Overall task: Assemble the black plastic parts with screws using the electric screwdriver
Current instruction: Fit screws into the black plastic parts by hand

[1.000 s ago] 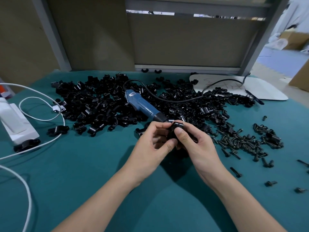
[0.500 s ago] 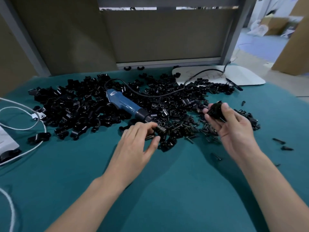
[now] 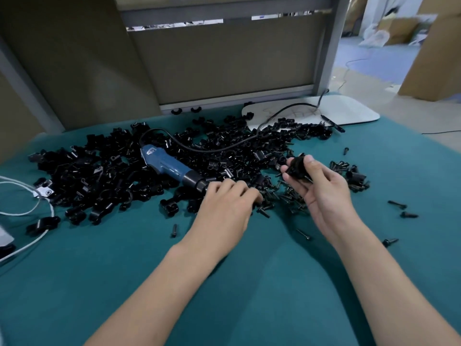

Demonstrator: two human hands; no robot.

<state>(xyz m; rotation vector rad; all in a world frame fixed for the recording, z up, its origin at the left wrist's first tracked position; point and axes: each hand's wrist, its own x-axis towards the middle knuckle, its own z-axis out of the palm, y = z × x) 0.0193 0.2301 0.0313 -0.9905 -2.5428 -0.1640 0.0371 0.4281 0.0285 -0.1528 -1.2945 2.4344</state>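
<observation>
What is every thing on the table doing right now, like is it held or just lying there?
heap of black parts, loose on the table
electric screwdriver, lying on its side on the heap, no hand round it
black plastic part, held off the table by the right hand
left hand, palm down over the screws; a pinch cannot be seen
screws, scattered loose
black cord, draped over the heap
</observation>
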